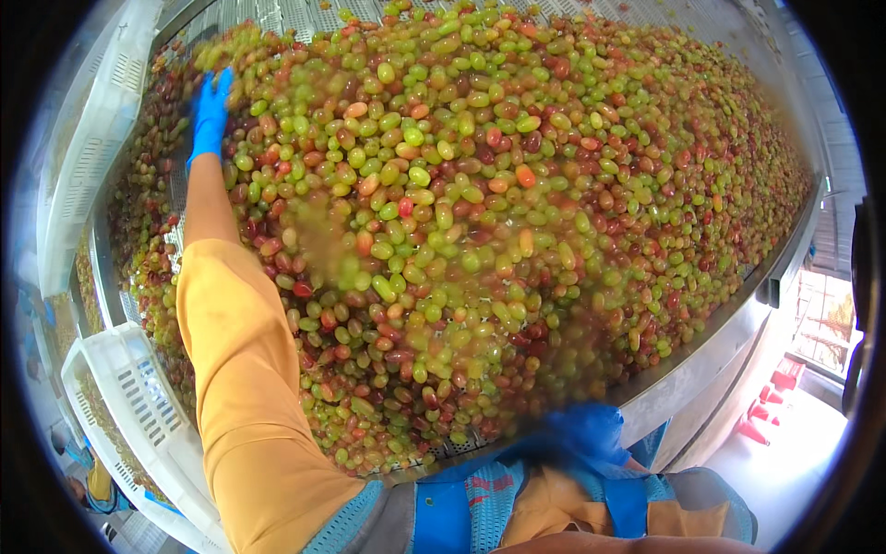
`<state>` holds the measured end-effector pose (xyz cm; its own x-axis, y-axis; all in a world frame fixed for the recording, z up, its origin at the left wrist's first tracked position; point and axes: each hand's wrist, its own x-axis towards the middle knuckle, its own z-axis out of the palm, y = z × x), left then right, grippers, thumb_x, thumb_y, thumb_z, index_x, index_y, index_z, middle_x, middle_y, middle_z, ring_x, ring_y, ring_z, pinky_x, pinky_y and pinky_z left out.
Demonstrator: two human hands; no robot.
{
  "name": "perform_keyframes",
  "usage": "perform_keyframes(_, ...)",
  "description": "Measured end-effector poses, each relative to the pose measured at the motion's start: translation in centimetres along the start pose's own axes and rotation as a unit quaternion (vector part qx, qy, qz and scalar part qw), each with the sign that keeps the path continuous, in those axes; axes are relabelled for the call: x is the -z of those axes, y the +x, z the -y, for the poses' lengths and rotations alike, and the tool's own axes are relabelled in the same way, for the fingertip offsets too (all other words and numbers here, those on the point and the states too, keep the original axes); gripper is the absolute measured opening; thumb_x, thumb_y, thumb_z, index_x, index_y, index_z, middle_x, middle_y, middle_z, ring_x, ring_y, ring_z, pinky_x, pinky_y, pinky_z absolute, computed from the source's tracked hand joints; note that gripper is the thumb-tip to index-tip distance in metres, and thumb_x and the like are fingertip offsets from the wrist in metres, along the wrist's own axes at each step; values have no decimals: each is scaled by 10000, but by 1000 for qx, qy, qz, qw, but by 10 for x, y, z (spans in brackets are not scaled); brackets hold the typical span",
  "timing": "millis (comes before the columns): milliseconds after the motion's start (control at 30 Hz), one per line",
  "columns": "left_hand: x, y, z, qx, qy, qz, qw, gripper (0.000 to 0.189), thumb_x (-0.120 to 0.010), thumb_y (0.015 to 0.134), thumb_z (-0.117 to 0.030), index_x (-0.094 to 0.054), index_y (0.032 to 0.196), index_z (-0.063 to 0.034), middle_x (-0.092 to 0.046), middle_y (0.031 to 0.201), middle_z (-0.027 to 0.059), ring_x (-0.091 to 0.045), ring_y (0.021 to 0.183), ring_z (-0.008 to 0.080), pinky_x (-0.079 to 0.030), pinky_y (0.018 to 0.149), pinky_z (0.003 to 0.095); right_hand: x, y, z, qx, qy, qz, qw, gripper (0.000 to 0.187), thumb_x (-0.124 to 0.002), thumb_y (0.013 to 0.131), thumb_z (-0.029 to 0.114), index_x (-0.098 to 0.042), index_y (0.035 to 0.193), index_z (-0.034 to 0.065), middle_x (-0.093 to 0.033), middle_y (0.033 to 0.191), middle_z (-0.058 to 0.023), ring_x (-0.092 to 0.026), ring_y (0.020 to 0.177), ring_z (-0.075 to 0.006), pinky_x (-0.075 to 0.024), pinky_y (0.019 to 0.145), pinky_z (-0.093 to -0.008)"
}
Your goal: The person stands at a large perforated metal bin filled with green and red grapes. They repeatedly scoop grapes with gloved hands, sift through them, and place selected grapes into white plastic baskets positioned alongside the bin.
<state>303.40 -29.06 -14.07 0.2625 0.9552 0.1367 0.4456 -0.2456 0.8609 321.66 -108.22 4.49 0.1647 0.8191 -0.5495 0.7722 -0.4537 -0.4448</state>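
Observation:
My left hand [210, 114], in a blue glove, reaches far out over the left side of a broad bed of loose red and green grapes [443, 208]. Its fingers look spread and touch the fruit, with nothing clearly gripped. Blurred grape clusters or stems [239, 52] lie just beyond the fingertips. Close to my body, my right hand [588, 429], also gloved in blue, is at the near metal rim [699, 374]. It is blurred and partly cut off by my clothing, so its finger position is not visible.
The grapes lie on a perforated metal surface [471, 441]. At left stand white slotted plastic crates [149, 388], another slotted crate [90, 173] farther up. People in blue and yellow work at the lower left. Red cones [754, 429] stand on the floor at right.

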Motion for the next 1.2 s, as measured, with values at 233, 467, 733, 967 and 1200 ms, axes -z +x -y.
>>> perform_keyframes(233, 18, -207, -158, -89, 113, 217, 966, 542, -689, 905, -370, -568, 1343, -75, -514, 1424, 146, -461, 1334, 312, -353, 1111, 419, 1, 2, -9, 26, 43, -18, 999, 218, -676, 840, 351, -734, 991, 204, -611, 648, -36, -630, 613, -243, -479, 529, -384)
perform_keyframes(467, -35, -413, -241, -306, 268, 292, 865, 474, -830, 614, -384, -699, 1046, -240, -512, 1394, 88, -468, 1200, 444, -477, 818, 566, -9, -6, -39, -8, 92, 19, 996, 328, -729, 771, 398, -736, 1037, 207, -611, 647, -32, -634, 613, -238, -485, 544, -381)
perform_keyframes(733, -113, -252, -239, -372, 311, 180, 856, 351, -794, 689, -180, -723, 1033, -185, -579, 1328, 98, -541, 1173, 437, -496, 927, 497, 2, -5, -40, 70, 79, -73, 992, 357, -726, 762, 420, -732, 1071, 243, -635, 705, -27, -644, 649, -241, -512, 587, -359)
perform_keyframes(967, -75, -88, -176, -56, 571, 26, 819, 444, -512, 918, -560, -596, 1314, -377, -343, 1556, 54, -318, 1407, 398, -237, 1026, 761, 6, -5, -52, 78, 70, -53, 993, 358, -707, 774, 430, -730, 1077, 242, -640, 736, -32, -646, 673, -245, -514, 605, -363)
perform_keyframes(1200, -16, -271, -195, -132, 360, 114, 916, 382, -519, 960, -338, -651, 805, -15, -635, 747, 210, -630, 704, 386, -491, 670, 495, 8, -5, -73, 79, 63, -57, 993, 360, -687, 787, 441, -729, 1083, 241, -644, 768, -37, -648, 698, -250, -517, 624, -368)
